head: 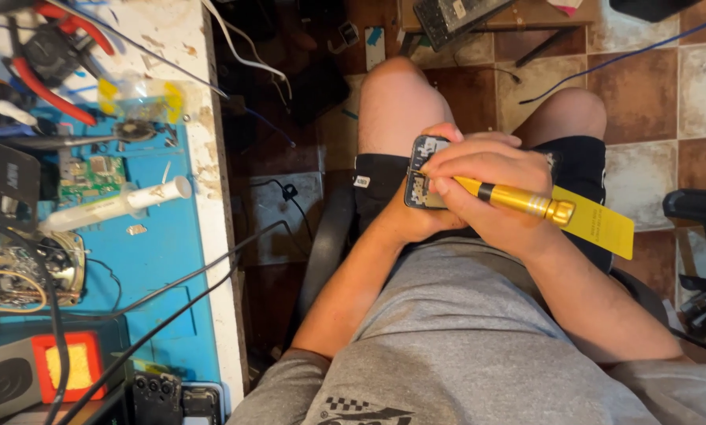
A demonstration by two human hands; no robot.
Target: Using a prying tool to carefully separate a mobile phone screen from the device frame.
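An opened phone (pixel 422 175) is held over the lap, just right of centre, cupped from beneath by the left hand (pixel 416 216), apparently so its exposed inside faces up and stays steady. The right hand (pixel 487 169) is closed tightly around a gold-handled screwdriver (pixel 518 198), whose shaft points toward 9 o'clock into the phone, wrist bent, forearm running toward 5 o'clock. At 9 o'clock a blue work mat (pixel 164 260) is seen with a white syringe (pixel 120 203).

- Your surface (pixel 203 149) sits to your left, covered by a blue mat (pixel 164 252).
- On the mat you have a white syringe (pixel 120 203), a green circuit board (pixel 91 178) and black cables (pixel 172 287).
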